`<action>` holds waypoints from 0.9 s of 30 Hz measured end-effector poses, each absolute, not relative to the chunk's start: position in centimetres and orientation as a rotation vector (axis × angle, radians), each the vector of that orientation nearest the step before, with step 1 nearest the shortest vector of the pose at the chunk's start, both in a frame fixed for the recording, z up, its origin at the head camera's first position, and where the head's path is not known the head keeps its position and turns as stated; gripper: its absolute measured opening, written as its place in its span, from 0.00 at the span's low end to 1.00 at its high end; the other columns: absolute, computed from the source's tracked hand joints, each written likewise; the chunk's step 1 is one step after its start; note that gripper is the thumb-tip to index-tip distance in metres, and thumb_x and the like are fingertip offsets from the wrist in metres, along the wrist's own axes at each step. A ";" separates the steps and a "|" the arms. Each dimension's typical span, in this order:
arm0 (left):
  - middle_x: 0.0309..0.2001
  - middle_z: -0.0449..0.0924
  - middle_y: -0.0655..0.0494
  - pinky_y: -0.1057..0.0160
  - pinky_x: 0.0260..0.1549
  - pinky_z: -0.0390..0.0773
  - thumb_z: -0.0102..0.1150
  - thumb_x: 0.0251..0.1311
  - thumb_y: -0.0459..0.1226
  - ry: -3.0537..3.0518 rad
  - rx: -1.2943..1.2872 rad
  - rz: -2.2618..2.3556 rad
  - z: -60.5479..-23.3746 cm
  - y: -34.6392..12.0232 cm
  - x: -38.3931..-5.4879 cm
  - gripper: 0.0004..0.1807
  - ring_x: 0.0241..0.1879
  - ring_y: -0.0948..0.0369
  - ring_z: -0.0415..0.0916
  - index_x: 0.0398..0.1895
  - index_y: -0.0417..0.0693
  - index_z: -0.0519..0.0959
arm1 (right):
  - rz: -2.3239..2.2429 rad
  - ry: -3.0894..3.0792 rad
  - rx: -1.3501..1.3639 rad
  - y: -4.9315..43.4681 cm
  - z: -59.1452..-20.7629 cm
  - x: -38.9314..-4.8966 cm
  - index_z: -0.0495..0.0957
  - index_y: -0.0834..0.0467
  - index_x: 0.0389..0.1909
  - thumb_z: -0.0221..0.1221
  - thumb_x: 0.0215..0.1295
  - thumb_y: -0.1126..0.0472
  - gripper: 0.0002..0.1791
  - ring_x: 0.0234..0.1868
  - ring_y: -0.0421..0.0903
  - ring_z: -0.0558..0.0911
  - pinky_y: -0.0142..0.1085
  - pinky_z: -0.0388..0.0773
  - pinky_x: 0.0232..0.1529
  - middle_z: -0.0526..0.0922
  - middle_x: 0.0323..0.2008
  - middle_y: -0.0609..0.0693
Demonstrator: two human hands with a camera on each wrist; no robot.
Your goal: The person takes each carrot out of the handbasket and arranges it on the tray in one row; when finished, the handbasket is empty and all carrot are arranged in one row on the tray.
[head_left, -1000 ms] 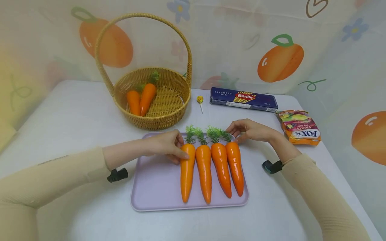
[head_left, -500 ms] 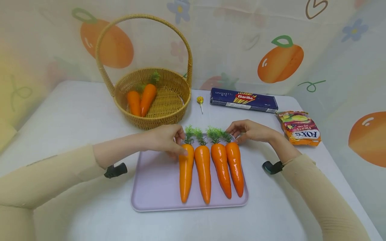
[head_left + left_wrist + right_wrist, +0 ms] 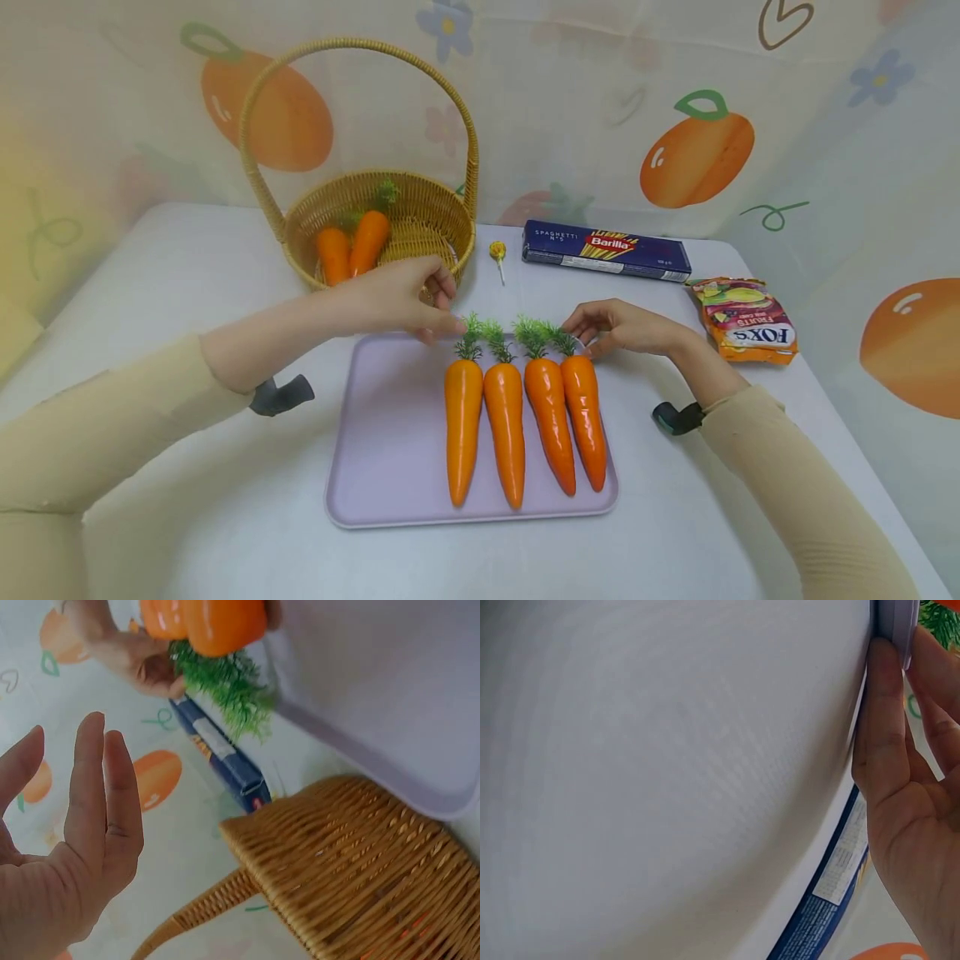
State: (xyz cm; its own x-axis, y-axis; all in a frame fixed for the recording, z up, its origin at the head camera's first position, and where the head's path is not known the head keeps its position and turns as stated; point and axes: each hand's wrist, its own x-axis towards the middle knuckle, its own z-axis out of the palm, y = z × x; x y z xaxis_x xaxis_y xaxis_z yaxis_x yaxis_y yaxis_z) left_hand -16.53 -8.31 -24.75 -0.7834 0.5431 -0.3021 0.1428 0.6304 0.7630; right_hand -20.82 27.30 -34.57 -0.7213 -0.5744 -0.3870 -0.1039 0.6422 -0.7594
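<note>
My left hand (image 3: 405,296) is raised over the near side of the wicker basket (image 3: 435,200), holding nothing. Its fingers look mostly straight in the left wrist view, apart from everything near them. Thumb and forefinger are close to the green top of the leftmost carrot (image 3: 462,425) in the head view. Several orange carrots lie side by side on the right half of the pale lilac tray (image 3: 390,442), leafy tops pointing away. At the far right corner, my right hand (image 3: 626,325) pinches the tray's rim (image 3: 894,634) between thumb and fingers, beside the rightmost carrot (image 3: 583,417).
Two more carrots (image 3: 371,237) rest in the basket, whose tall handle (image 3: 352,43) arches up. Behind the tray lie a lollipop (image 3: 497,250) and a blue spaghetti box (image 3: 603,248). A candy bag (image 3: 745,321) sits right of my right hand, near the table's edge.
My left hand has let go of the leftmost carrot and moved up and away toward the basket. That carrot shifted slightly left before release. My right hand stays at the tray corner.
</note>
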 end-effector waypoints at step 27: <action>0.55 0.68 0.54 0.70 0.50 0.84 0.46 0.74 0.44 2.286 0.235 1.492 -20.5 -12.2 -24.2 0.13 0.46 0.65 0.80 0.52 0.47 0.63 | -0.965 2.246 -0.522 27.3 -34.5 -20.7 0.75 0.60 0.57 0.61 0.58 0.70 0.24 0.50 0.48 0.78 0.27 0.79 0.53 0.78 0.55 0.56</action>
